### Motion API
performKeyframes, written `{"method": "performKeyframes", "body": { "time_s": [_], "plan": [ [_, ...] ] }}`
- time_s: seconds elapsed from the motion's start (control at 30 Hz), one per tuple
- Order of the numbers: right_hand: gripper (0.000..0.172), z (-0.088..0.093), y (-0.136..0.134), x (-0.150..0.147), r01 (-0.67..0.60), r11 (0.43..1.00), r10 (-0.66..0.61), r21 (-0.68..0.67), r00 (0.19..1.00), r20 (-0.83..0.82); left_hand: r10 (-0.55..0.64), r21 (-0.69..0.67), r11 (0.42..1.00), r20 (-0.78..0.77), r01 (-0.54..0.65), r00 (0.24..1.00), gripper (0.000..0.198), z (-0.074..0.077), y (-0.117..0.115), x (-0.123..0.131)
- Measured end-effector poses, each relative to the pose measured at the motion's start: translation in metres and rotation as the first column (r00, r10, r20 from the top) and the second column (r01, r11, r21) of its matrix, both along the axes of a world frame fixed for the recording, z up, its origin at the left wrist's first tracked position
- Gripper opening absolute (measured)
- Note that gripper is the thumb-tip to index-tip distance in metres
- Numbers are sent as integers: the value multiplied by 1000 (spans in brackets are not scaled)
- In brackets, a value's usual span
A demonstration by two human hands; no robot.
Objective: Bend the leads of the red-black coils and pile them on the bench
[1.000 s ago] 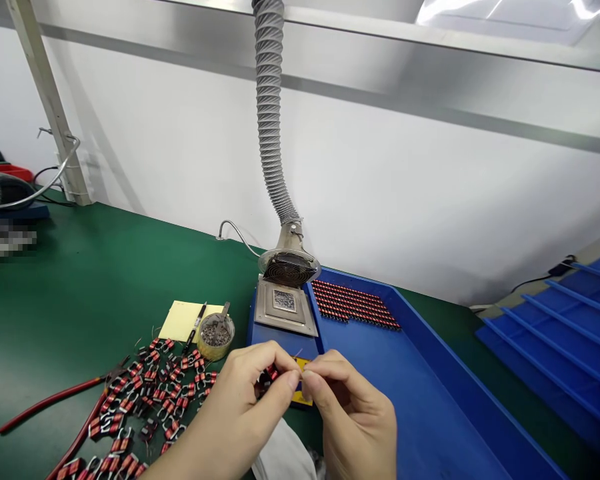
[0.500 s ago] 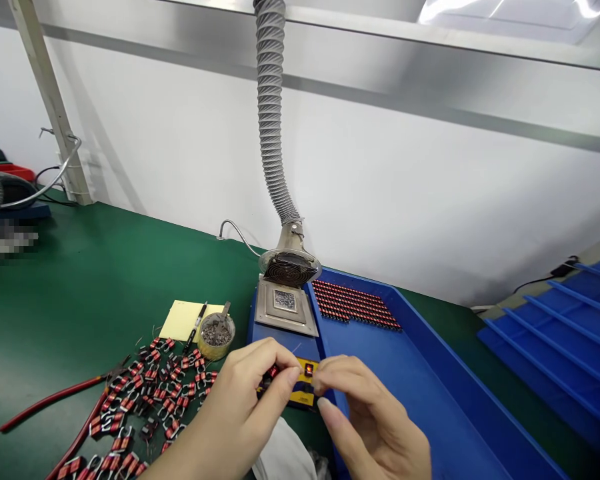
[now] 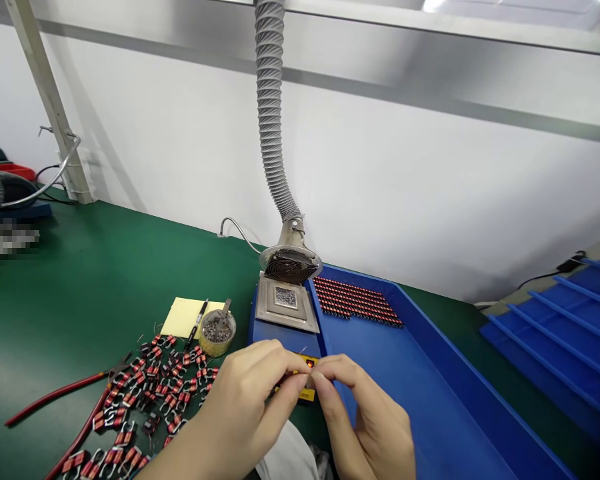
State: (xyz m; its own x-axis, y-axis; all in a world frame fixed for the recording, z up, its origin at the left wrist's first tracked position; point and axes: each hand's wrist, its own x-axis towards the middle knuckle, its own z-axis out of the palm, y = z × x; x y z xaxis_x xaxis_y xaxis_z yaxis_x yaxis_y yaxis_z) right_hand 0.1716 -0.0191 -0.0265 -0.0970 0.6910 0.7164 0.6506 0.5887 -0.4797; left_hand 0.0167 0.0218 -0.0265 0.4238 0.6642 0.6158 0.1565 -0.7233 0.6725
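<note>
**Left hand (image 3: 235, 400) and right hand (image 3: 370, 420) pinch a small yellow piece (image 3: 306, 395) just outside a blue tray (image 3: 433, 340)**

The right hand, held apart from the left half a second ago, has closed back in, so both hands now meet over the small yellow piece. The piece sits just beyond the tray's left wall, and a speck of red shows on it near the fingertips. The left thumb and fingers (image 3: 275, 373) are pressed together on its left side, while the right thumb and forefinger (image 3: 320, 383) pinch in from the other side, almost touching the left fingertips. Much of the piece is hidden, so its exact shape cannot be made out.

Inside the tray, at its far end, lie neat rows of red wound coils (image 3: 357, 301). Beyond its far left corner stands a steel plate (image 3: 285, 300) beneath a ribbed grey extraction hose (image 3: 270, 100). Left of the tray, on the green tabletop (image 3: 105, 267), lie a loose heap of coils (image 3: 155, 380), red-handled pliers (image 3: 55, 393), a small round tin (image 3: 216, 333) and a yellow notepad (image 3: 185, 317).
</note>
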Motion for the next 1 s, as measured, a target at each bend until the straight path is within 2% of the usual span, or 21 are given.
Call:
{"method": "performKeyframes", "body": {
  "time_s": [0.17,0.23,0.3,0.37,0.43,0.53,0.6,0.7,0.9,1.0],
  "plan": [
    [14,-1,-2,0,22,992,-32,-121,996,-79,24,98,995,-43,-20,999,21,-2,1,0],
    [19,-2,-2,-1,-19,973,-26,-231,981,-191,36,152,988,-47,-29,998,21,-2,1,0],
    [25,-4,-1,-2,-121,945,-2,-305,928,-373,36,191,981,-43,-27,998,21,-1,1,1],
    [31,-6,1,-3,-225,936,42,-270,834,-551,41,186,982,-36,-33,999,22,0,0,1],
    [29,-7,2,-3,-222,958,66,-181,785,-616,46,135,990,-14,-44,999,22,2,-1,1],
    [15,-8,2,-4,-74,994,20,-84,852,-524,42,29,999,49,-44,998,20,4,-2,0],
    [27,-7,2,-5,-17,999,2,-31,895,-447,35,-26,999,87,-33,996,19,5,-2,0],
    [35,-6,3,-6,-13,1000,22,28,933,-358,19,-63,998,115,-11,993,19,5,-3,0],
    [35,-9,3,-4,-12,995,34,98,974,-222,4,-76,997,125,6,992,18,6,-4,0],
    [37,-9,3,-5,-2,990,23,143,989,-144,25,-10,1000,103,-24,994,18,6,-3,-1]
  ]
}}
